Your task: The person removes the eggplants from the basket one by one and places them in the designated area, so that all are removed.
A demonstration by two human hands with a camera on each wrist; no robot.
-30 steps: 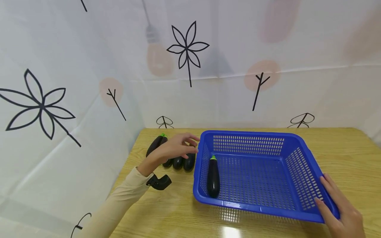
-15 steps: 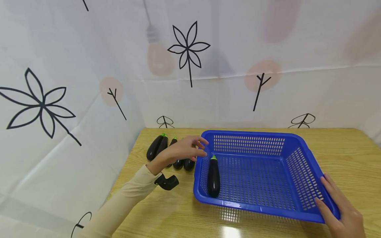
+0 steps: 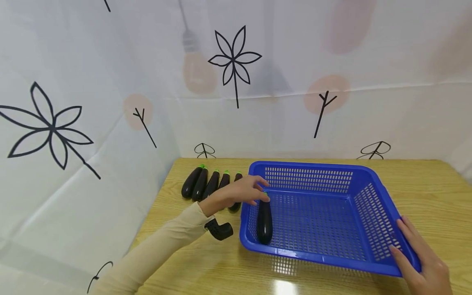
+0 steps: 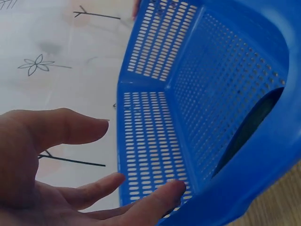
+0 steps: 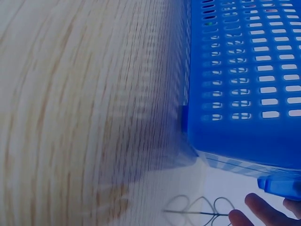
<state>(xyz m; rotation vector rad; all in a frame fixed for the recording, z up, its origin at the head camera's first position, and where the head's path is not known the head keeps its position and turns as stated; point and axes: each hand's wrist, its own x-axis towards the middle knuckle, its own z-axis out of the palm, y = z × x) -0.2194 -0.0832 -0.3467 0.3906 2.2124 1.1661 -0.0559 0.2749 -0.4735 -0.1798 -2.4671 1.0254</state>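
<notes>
My left hand [image 3: 245, 191] hovers over the left rim of a blue plastic basket [image 3: 317, 259], thumb and fingers spread and loosely bent with nothing between them. Its fingertips overlap the green stem end of an eggplant [image 3: 264, 225] lying lengthwise along the basket's left side; whether they touch it cannot be told. The left wrist view shows a gap between thumb [image 4: 75, 126] and fingers, and part of that dark eggplant [image 4: 251, 125] behind the rim. At the basket's right rim, my right hand [image 3: 424, 262] holds the edge, thumb on the inner side and fingers along the outside.
Several eggplants [image 3: 191, 182] lie side by side on the wooden table [image 3: 206, 266], left of the basket; the forearm and hand partly cover some. A black wrist device [image 3: 220, 230] sits below the left wrist. Patterned white cloth [image 3: 280, 123] hangs behind and at left.
My left hand has moved right from above the row of eggplants, across the basket's left rim to the eggplant inside. The right hand and basket stay in place.
</notes>
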